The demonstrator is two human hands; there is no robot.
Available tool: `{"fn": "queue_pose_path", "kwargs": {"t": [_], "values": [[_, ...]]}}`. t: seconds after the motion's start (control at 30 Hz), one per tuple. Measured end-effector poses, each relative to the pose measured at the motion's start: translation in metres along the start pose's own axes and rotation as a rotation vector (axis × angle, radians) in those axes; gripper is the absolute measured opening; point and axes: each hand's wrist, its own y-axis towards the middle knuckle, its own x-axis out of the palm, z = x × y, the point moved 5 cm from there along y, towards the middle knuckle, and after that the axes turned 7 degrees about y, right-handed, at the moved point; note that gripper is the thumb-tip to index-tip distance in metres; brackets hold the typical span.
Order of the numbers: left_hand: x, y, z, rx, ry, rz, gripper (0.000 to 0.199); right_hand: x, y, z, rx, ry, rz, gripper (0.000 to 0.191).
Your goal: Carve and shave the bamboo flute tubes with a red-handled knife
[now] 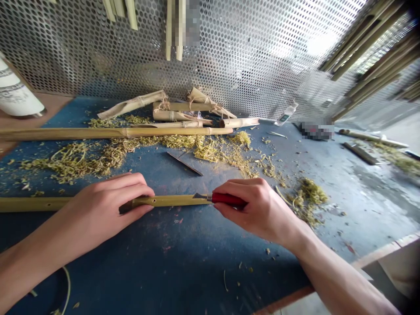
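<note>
A long bamboo tube with small round holes lies across the blue bench in front of me. My left hand is shut around it, with a dark patch of the tube showing under the fingers. To the right, my right hand grips a red-handled craft knife. The knife's metal blade rests against the tube's end section. The blade's edge is partly hidden where it meets the bamboo.
Pale shavings cover the blue workbench. Behind them lie a bamboo cane, tied bamboo pieces and a flat metal blade. A perforated metal screen stands at the back, with bamboo strips hanging from it.
</note>
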Motion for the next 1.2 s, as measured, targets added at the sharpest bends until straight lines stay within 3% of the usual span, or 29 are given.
{"fn": "queue_pose_path", "kwargs": {"t": [0.4, 1.2], "values": [[0.0042, -0.0042, -0.0063, -0.042, -0.044, -0.057, 0.016, 0.0017, -0.0017, -0.0021, -0.015, -0.074, -0.005, 0.01], [0.003, -0.0019, -0.0066, -0.05, -0.067, -0.055, 0.015, 0.0021, -0.0019, -0.0024, -0.005, -0.056, -0.018, 0.011]]}}
